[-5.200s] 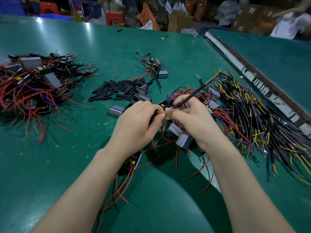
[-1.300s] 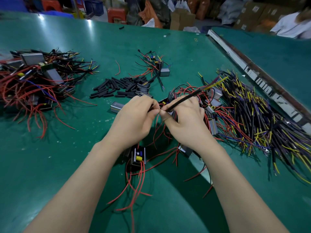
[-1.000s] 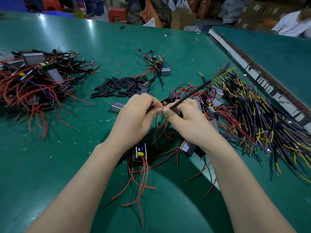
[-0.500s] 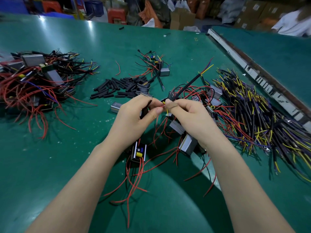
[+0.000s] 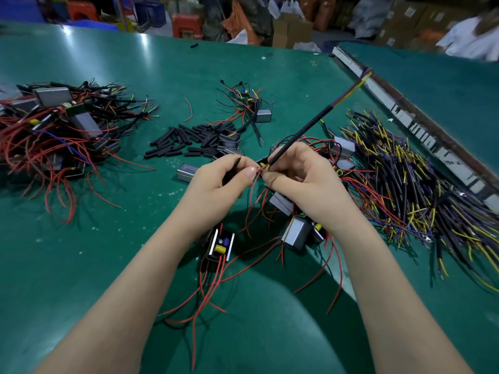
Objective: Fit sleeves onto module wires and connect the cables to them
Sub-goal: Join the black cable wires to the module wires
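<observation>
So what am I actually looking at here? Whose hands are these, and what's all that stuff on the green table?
There is no machine here: a person works with bare hands, filmed by one camera worn on the head, looking forward and down. The left hand pinches thin red wires and a short black piece, perhaps a sleeve. The right hand holds a black cable with yellow and purple ends, meeting the wires between the fingers. On the green table lie a heap of black sleeves, a pile of cables to the right, modules with red wires to the left, and an open module near the left wrist.
</observation>
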`<state>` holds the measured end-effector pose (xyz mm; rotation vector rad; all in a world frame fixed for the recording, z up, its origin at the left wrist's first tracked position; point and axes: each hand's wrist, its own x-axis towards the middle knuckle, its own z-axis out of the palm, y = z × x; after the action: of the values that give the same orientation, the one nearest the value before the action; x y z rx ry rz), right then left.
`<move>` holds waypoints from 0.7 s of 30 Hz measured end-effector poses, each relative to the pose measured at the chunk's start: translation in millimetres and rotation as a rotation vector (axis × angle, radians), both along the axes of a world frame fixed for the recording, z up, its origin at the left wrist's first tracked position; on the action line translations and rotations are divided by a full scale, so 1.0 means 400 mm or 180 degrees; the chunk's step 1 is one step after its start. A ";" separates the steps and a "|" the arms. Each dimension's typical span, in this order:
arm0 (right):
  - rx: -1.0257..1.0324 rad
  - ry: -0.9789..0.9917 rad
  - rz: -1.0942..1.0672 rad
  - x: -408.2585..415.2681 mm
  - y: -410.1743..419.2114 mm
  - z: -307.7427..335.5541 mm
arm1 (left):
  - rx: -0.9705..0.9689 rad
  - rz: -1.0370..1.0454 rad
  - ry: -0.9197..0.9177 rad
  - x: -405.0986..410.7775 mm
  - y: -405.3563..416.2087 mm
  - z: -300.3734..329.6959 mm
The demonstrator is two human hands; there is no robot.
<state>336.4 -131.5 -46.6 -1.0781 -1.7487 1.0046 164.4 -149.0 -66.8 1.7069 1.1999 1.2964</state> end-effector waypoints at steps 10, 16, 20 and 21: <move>0.0456 0.0076 0.0098 -0.004 -0.010 -0.002 | -0.0504 -0.0456 -0.0330 -0.001 -0.001 0.007; 0.0442 0.0043 0.0083 -0.005 -0.013 0.005 | -0.0561 -0.0461 -0.0463 0.002 -0.004 0.020; 0.0402 0.0018 0.0166 -0.005 -0.016 0.012 | -0.0482 -0.0370 -0.0504 0.001 -0.007 0.020; 0.0403 -0.0012 0.0192 -0.006 -0.017 0.012 | -0.0471 -0.0341 -0.0468 0.002 -0.007 0.020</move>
<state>334.1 -138.3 -42.0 -0.9530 -1.8317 0.9154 165.0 -151.9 -58.8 1.5219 1.0770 1.2151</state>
